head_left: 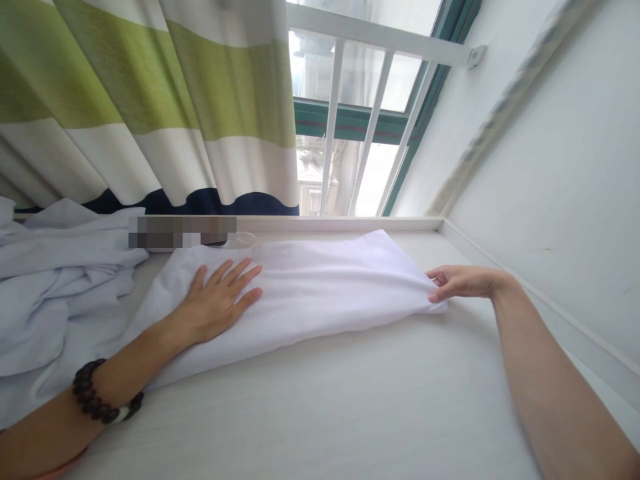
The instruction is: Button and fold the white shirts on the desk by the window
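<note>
A white cloth [320,287], folded into a long strip, lies across the white surface in front of me. My left hand [220,303] rests flat on its left part with the fingers spread. At the cloth's right end, my right hand [453,283] pinches the edge between thumb and fingers. Faint creases run along the cloth toward that pinched corner. A dark beaded bracelet [95,397] circles my left wrist.
Rumpled white fabric [65,287] is heaped at the left. A blurred-out object [183,232] sits behind the cloth, against a low white ledge [340,225]. Beyond hang a green-and-white curtain [150,87] and a white window railing [370,30]. A white wall [575,167] rises on the right.
</note>
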`<state>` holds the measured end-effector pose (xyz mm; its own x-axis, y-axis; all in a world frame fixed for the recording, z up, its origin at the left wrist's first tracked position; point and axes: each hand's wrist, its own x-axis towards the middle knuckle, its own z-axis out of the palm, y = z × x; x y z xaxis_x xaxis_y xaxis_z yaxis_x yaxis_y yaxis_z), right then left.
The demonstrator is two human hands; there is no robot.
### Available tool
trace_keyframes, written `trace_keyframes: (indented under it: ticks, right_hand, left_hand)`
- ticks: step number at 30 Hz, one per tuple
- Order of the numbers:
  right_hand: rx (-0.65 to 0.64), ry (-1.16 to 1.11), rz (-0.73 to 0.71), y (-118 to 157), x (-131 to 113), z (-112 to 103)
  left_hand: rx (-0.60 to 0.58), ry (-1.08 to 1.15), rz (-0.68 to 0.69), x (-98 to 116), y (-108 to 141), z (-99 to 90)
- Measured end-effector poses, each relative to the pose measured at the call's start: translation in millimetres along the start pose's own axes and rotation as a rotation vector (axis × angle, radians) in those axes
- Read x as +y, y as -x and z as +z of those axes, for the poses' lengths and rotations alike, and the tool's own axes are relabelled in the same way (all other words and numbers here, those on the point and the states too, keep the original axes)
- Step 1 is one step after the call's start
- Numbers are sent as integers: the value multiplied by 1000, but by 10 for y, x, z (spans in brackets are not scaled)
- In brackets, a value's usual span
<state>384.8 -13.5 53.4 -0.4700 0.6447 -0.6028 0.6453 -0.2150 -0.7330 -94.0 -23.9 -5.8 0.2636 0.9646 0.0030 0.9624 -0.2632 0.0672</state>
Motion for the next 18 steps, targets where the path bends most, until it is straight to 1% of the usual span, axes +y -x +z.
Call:
trace_keyframes:
  ticks: [1, 2, 3, 5, 6, 7, 8, 9, 10, 11, 12, 13, 15, 16, 18]
  right_hand:
    - [40, 38, 30, 26, -17, -12]
    - [115, 85, 61, 52, -58, -14]
    - [224, 139, 92, 72, -127, -1]
    - [504, 263, 128, 60, -352, 83]
    - [632, 332, 126, 11, -500, 159]
    - [721, 418, 102, -77, -661, 254]
    - [753, 513, 52, -203, -822, 363]
    - [754, 594, -4, -365, -970, 479]
    - [732, 661, -53, -551, -1091, 591]
    - [703, 724, -100, -751, -1175, 691]
    - [700, 762, -111, -947, -1216, 772]
    - [717, 776, -78, -1126, -1215, 831]
    - [715, 738, -5, -1390, -1116, 881]
    - [750, 714, 6, -1467, -1040, 880]
    - [772, 691, 16, -1519, -895, 854]
  left_hand:
    - [-2, -5, -4, -21, 8, -26]
    - [-16, -6, -11, -17, 14, -66]
    - [-37, -6, -23, 14, 15, -118]
    - [-103, 0, -35, 151, -11, -245]
    - [-134, -2, -26, 248, -43, -311]
    - [-160, -8, -9, 356, -90, -371]
    - [-160, -12, 47, 466, -152, -417]
    - [-167, -39, 62, 569, -225, -443]
    - [-150, -41, 82, 657, -305, -445]
    - [-138, -33, 99, 725, -385, -421]
    - [-123, -21, 100, 767, -460, -375]
    - [-96, -10, 85, 783, -522, -311]
    - [-25, 19, 84, 748, -601, -168]
    - [-4, 28, 95, 708, -615, -104]
    - [19, 37, 125, 612, -603, -22]
